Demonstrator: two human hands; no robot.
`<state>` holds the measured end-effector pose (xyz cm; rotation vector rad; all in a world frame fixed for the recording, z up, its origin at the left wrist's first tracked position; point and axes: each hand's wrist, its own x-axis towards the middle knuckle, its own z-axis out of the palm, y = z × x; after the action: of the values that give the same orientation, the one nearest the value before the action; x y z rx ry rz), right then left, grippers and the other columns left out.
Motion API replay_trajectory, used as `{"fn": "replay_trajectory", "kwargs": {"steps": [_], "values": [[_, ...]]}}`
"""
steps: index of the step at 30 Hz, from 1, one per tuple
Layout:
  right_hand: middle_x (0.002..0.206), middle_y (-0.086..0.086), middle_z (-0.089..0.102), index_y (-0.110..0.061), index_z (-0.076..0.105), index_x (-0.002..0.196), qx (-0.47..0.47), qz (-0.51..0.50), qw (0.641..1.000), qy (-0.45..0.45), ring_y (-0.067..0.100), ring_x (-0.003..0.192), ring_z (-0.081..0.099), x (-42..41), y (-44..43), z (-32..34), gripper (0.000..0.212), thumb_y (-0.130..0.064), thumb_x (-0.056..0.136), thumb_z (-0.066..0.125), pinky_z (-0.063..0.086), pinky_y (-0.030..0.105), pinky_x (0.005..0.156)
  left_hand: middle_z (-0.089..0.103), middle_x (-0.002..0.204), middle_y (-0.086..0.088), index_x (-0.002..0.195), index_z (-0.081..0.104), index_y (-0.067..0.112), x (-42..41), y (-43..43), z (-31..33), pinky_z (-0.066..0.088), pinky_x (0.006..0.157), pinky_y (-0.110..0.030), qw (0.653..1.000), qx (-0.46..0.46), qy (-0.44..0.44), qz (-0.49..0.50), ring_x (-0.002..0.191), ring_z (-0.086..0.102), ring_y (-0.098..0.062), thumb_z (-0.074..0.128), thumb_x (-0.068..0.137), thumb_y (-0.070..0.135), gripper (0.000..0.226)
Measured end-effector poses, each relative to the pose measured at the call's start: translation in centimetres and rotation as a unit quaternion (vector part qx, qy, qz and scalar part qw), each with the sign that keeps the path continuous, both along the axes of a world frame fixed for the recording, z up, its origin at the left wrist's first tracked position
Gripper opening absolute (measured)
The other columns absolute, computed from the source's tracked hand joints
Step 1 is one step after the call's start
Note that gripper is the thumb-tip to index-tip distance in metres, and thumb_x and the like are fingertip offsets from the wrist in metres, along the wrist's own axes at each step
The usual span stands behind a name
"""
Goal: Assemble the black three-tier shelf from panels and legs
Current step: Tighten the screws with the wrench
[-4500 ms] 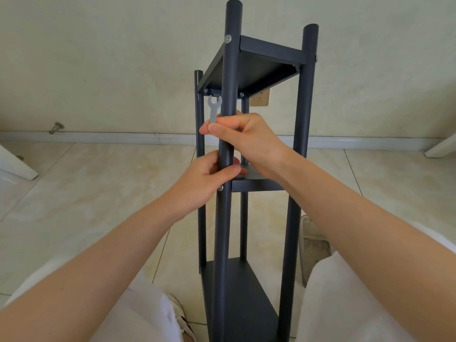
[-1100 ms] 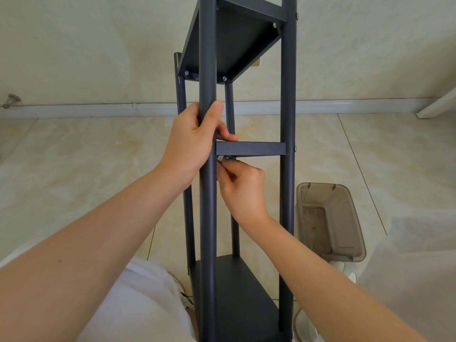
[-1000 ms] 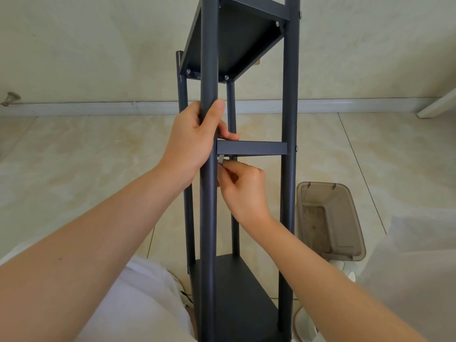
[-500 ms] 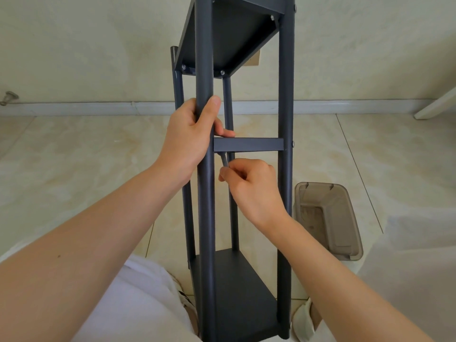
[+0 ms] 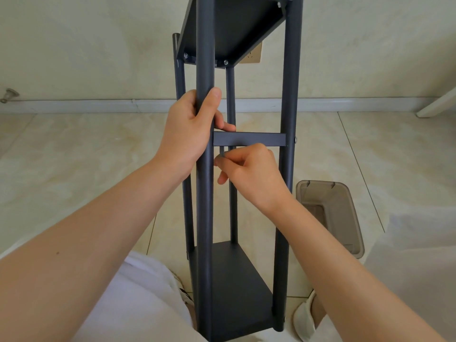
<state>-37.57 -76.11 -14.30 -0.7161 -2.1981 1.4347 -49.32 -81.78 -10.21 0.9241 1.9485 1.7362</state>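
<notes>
The black three-tier shelf (image 5: 288,193) stands upright on the tiled floor between my knees, its four legs joined to a top panel (image 5: 237,28), a middle panel (image 5: 249,139) and a bottom panel (image 5: 237,287). My left hand (image 5: 190,134) grips the near left leg (image 5: 204,218) just above the middle panel. My right hand (image 5: 249,174) sits right under that panel's front edge and pinches a small grey wrench (image 5: 222,152), whose tip points up at the panel's underside by the near left leg.
A translucent brown plastic box (image 5: 330,215) lies on the floor right of the shelf. A wall with a white baseboard (image 5: 98,104) and a socket (image 5: 251,55) is behind. A white furniture edge (image 5: 436,102) is at far right.
My right hand has come down from beside the top panel to under the middle panel with the wrench, then turned it slightly. My left hand has shifted up the near leg.
</notes>
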Motion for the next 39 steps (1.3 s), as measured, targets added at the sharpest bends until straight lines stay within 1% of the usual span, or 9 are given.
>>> {"fn": "replay_trajectory", "kwargs": {"steps": [6, 10, 12, 16, 20, 24, 29, 35, 39], "values": [[0.048, -0.024, 0.054, 0.0, 0.073, 0.069, 0.029, -0.014, 0.999, 0.036, 0.005, 0.045, 0.048, -1.0, -0.6, -1.3, 0.034, -0.011, 0.097, 0.057, 0.036, 0.009, 0.054, 0.062, 0.06, 0.009, 0.092, 0.055, 0.019, 0.0, -0.1, 0.2, 0.054, 0.073, -0.022, 1.0, 0.003, 0.005, 0.001, 0.074, 0.076, -0.015, 0.049, 0.106, 0.037, 0.023], [0.043, -0.03, 0.048, -0.014, 0.052, 0.051, 0.07, -0.034, 0.994, 0.082, 0.007, 0.046, 0.047, -1.8, -0.7, -2.3, 0.047, -0.007, 0.096, 0.059, 0.032, 0.011, 0.053, 0.062, 0.06, 0.009, 0.093, 0.055, 0.019, 0.0, 0.0, 0.4, 0.055, 0.077, -0.028, 1.0, 0.003, 0.003, 0.001, 0.075, 0.076, -0.016, 0.048, 0.106, 0.037, 0.023], [0.046, -0.034, 0.047, -0.016, 0.046, 0.051, 0.093, -0.038, 0.988, 0.114, 0.001, 0.047, 0.049, -2.2, -0.8, -2.7, 0.048, -0.004, 0.095, 0.06, 0.032, 0.008, 0.052, 0.062, 0.06, 0.009, 0.094, 0.055, 0.019, -0.1, 0.0, 0.5, 0.056, 0.074, -0.026, 1.0, 0.004, 0.002, 0.002, 0.075, 0.076, -0.016, 0.048, 0.106, 0.037, 0.023], [0.044, -0.031, 0.033, -0.002, 0.063, 0.06, 0.118, -0.056, 0.979, 0.158, -0.01, 0.051, 0.051, -2.8, -1.0, -3.3, 0.033, 0.001, 0.093, 0.061, 0.032, 0.002, 0.054, 0.062, 0.06, 0.009, 0.094, 0.056, 0.018, -0.1, -0.1, 0.6, 0.054, 0.069, -0.021, 1.0, 0.01, -0.009, 0.004, 0.074, 0.076, -0.016, 0.049, 0.106, 0.036, 0.022], [0.055, -0.034, 0.032, -0.003, 0.065, 0.062, 0.132, -0.068, 0.976, 0.162, -0.015, 0.054, 0.051, -2.8, -1.0, -3.3, 0.03, 0.003, 0.092, 0.061, 0.034, 0.0, 0.056, 0.062, 0.06, 0.008, 0.094, 0.056, 0.019, -0.1, -0.2, 0.6, 0.055, 0.07, -0.023, 1.0, 0.007, -0.008, 0.006, 0.075, 0.076, -0.016, 0.05, 0.106, 0.037, 0.022], [0.047, -0.027, 0.04, -0.018, 0.053, 0.059, 0.107, -0.052, 0.989, 0.089, -0.007, 0.054, 0.054, -2.4, -0.9, -3.2, 0.039, -0.004, 0.096, 0.058, 0.036, 0.005, 0.056, 0.062, 0.06, 0.008, 0.093, 0.055, 0.02, 0.0, -0.1, 0.4, 0.055, 0.075, -0.025, 1.0, 0.004, 0.009, 0.002, 0.074, 0.076, -0.016, 0.049, 0.106, 0.036, 0.022], [0.062, 0.014, 0.062, 0.003, 0.061, 0.067, 0.05, -0.012, 0.999, -0.015, 0.026, 0.062, 0.059, -1.4, -0.8, -3.2, 0.034, -0.012, 0.096, 0.053, 0.052, 0.038, 0.064, 0.062, 0.06, 0.008, 0.093, 0.055, 0.019, -0.1, -0.1, 0.3, 0.055, 0.078, -0.026, 1.0, -0.001, 0.017, 0.004, 0.074, 0.075, -0.016, 0.049, 0.106, 0.035, 0.022], [0.059, 0.01, 0.057, 0.002, 0.065, 0.071, 0.031, -0.007, 0.999, -0.035, 0.027, 0.063, 0.054, -0.2, -0.9, -1.4, 0.029, -0.009, 0.094, 0.051, 0.046, 0.035, 0.062, 0.061, 0.06, 0.008, 0.093, 0.056, 0.017, -0.1, -0.1, 0.4, 0.057, 0.082, -0.032, 1.0, -0.001, 0.012, 0.008, 0.073, 0.075, -0.015, 0.05, 0.106, 0.036, 0.023], [0.061, 0.019, 0.053, 0.008, 0.061, 0.074, 0.059, -0.011, 0.998, -0.026, 0.031, 0.061, 0.05, -0.1, -1.0, -0.6, 0.028, -0.009, 0.093, 0.051, 0.043, 0.035, 0.058, 0.062, 0.059, 0.008, 0.093, 0.056, 0.019, 0.0, -0.1, 0.5, 0.057, 0.081, -0.031, 1.0, -0.001, 0.008, 0.007, 0.073, 0.075, -0.016, 0.049, 0.106, 0.035, 0.022]]}}
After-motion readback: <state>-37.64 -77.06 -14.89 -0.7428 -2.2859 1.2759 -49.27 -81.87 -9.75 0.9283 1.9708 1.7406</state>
